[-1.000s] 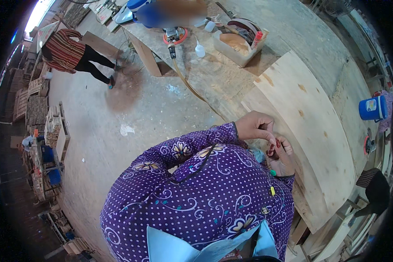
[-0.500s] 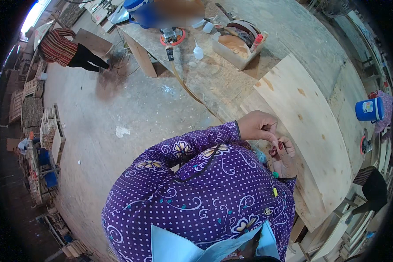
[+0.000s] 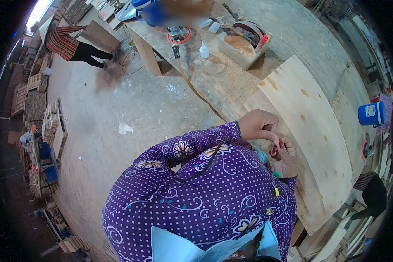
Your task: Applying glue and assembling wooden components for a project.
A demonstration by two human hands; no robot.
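Dusty counter [image 3: 299,32] at the frame's upper right carries one tub [image 3: 232,56] and one white bottle [image 3: 204,51]; right of centre, at least two pale panels [image 3: 308,120] lie near my left fingers [image 3: 270,135] and right fingers [image 3: 289,147], both pinched closed, on what I cannot tell

The person's left hand [image 3: 260,125] and right hand [image 3: 287,160] are hovering close together near pale wooden panels [image 3: 311,118], while a tub [image 3: 232,55] of tan powder [image 3: 239,44] and a hose-fed sander [image 3: 176,33] are sitting farther off on the dusty worktable [image 3: 288,32].
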